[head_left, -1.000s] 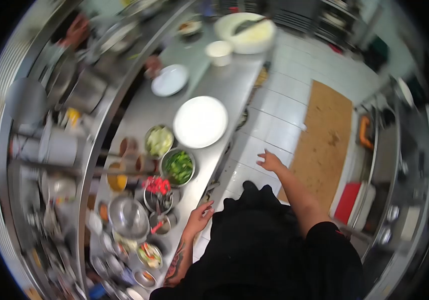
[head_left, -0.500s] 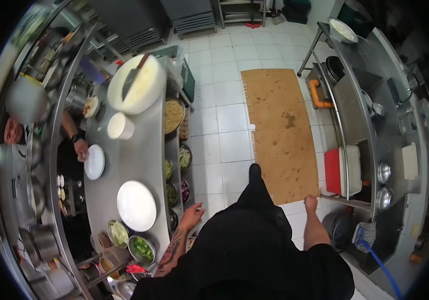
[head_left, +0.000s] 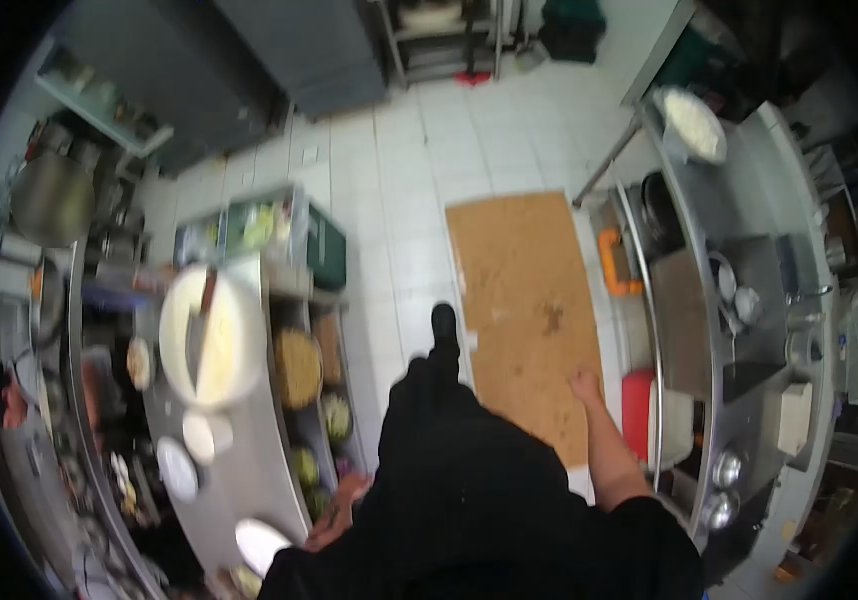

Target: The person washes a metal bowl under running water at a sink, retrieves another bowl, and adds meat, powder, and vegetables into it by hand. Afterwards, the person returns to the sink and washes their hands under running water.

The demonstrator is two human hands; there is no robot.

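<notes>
My left hand [head_left: 351, 490] hangs low beside the prep counter [head_left: 234, 485], close to the bowls on its lower shelf. Its fingers are blurred but look loosely apart, with nothing visible in them. My right hand [head_left: 583, 382] is out in front over the brown cardboard sheet [head_left: 524, 290] on the floor. Its fingers are curled closed and no object shows in it. One black shoe [head_left: 443, 320] points ahead on the white tiles, left of the cardboard.
On the left counter are a large round white block [head_left: 234, 345] with a knife [head_left: 204, 305], a white container [head_left: 207, 437] and white plates [head_left: 177, 470]. A green crate [head_left: 327, 250] stands beyond it. Along the right runs a steel sink counter [head_left: 684, 230] with a red bin [head_left: 637, 412] beneath.
I have moved forward along the aisle; the counters and plates sit lower in view. My right hand has swung forward over the cardboard. The co-worker's hand no longer shows at the plate.
</notes>
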